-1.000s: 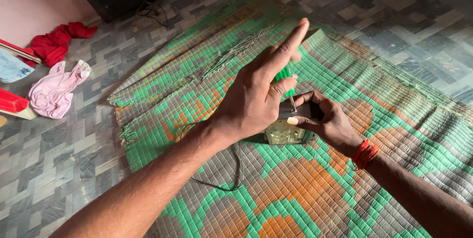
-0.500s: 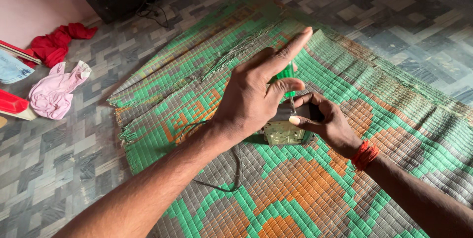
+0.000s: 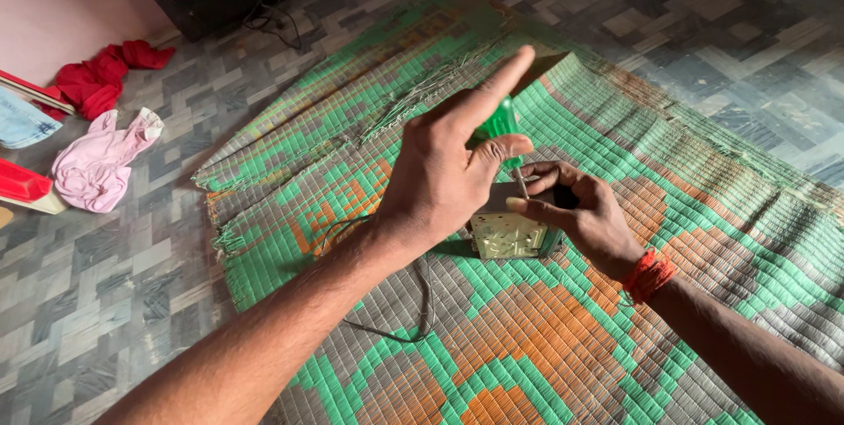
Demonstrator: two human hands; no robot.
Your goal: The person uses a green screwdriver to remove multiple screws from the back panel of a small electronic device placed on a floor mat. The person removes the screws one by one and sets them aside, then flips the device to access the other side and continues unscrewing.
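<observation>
Small metal box (image 3: pixel 503 233) sits on the green-and-orange woven mat (image 3: pixel 369 100). My right hand (image 3: pixel 587 214) grips its far side, fingers closed. My left hand (image 3: pixel 444 174) pinches a green-handled screwdriver (image 3: pixel 499 123) upright over it, forefinger extended. Black wire (image 3: pixel 420 306) trails nearby.

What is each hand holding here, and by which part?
Left hand grips a screwdriver by its green handle. Right hand holds a small pale switch box at its right side, thumb across the top.

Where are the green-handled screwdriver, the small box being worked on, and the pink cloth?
green-handled screwdriver (image 3: pixel 499 122), head view, on its green handle.
small box (image 3: pixel 505 236), head view, on its pale front face.
pink cloth (image 3: pixel 98 166), head view, on its bunched middle.
</observation>
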